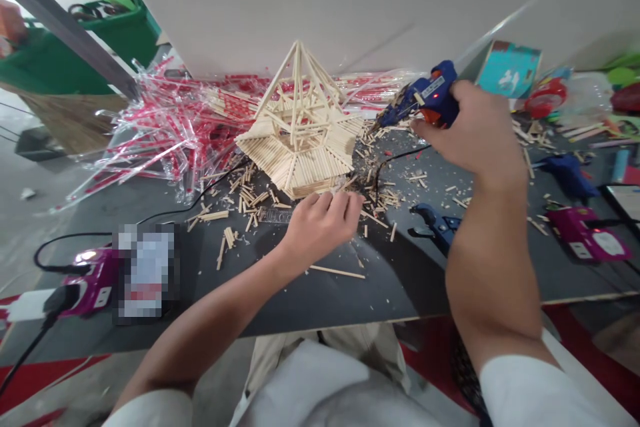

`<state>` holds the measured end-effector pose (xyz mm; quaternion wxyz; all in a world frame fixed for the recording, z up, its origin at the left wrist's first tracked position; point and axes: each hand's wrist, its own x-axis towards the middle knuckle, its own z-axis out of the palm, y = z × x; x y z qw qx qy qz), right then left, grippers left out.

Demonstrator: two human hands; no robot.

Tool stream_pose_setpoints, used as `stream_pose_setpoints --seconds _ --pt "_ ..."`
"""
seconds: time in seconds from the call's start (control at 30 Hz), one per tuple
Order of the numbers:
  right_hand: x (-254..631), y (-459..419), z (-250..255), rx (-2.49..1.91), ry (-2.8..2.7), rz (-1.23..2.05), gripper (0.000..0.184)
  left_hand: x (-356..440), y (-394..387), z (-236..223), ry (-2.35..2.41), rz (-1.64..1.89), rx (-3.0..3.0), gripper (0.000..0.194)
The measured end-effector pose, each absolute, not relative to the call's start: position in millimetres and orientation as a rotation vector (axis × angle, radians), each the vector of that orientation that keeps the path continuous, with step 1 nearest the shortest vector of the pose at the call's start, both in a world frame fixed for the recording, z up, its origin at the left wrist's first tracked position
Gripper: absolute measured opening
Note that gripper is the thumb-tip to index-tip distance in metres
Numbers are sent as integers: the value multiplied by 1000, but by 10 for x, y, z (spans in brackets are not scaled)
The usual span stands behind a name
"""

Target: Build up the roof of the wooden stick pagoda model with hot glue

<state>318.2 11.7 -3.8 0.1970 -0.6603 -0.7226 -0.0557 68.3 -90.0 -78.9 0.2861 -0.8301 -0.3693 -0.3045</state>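
My right hand (483, 130) is wrapped round a blue hot glue gun (437, 93), raised above the table with its nozzle end pointing left. A small red light glows on its side. In front of me stands a model made of thin wooden sticks (320, 167), with a sloping slatted skirt and a pointed open frame on top. My left hand (323, 223) is at the model's front edge, fingers curled and closed; whatever they pinch is hidden. Beside it lies a clear ruler (276, 215). One loose stick (337, 271) rests nearer me.
Stick offcuts (255, 197) litter the grey table (300, 307). Plastic-wrapped stick bundles (170, 127) are heaped at left. Blue pliers (437, 227) lie at right, near another glue gun (567, 173). Purple power boxes (95, 280) with cables and a phone (147, 273) sit near the edges.
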Motion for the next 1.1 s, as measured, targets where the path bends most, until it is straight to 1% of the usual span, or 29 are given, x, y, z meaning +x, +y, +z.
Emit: stream_pose_setpoints --seconds 0.17,0.33,0.53,0.63,0.73,0.87,0.93,1.1 --pt "2947 20 -9 -1669 -2065 -238 29 618 -825 -868 -1185 -766 -2255 22" --pt "2875 28 -59 -1615 -2081 -250 26 602 -780 -907 -1253 -761 -2276 24" --pt "2933 9 -34 -1636 -2072 -173 34 595 -774 -897 -1196 -783 -2209 30" --pt "2972 -68 -90 -1733 -2008 -124 40 593 -784 -918 -1169 -804 -2247 34" --pt "3022 -228 -295 -1884 -1878 -14 44 581 -787 -936 -1179 -829 -2300 37" --pt "3057 -508 -722 -1967 -1677 242 44 551 -765 -921 -1172 -858 -2257 41" --pt "3041 -623 -910 -1999 -1576 396 47 530 -745 -896 -1191 -848 -2247 42" --pt "2955 -744 -1142 -1992 -1463 632 51 480 -682 -801 -1255 -856 -2173 40"
